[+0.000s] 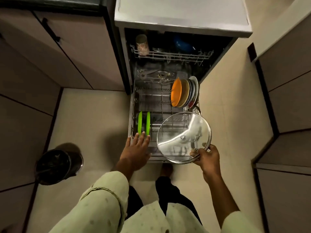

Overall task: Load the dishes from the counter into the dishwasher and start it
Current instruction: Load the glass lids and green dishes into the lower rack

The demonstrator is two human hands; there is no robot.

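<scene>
Dim, warm light. Glare streaks the lid (183, 137); beyond it the dishwasher (168, 68) goes black; outer lines bow.

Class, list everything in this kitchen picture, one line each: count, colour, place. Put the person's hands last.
dishwasher: one, grey, open ahead
lower rack: one, wire, pulled out
upper rack: one, wire, inside
green plates: two, green, lower rack left
orange plate: one, orange, lower rack right
stacked plates: several, tan and white, beside orange plate
glass lid: one, clear, over lower rack
jar: one, patterned, upper rack left
bowl: one, blue, upper rack right
bin: one, black, floor left
left hand: one, fingers straight, by green plates
right hand: one, gripping glass lid
</scene>
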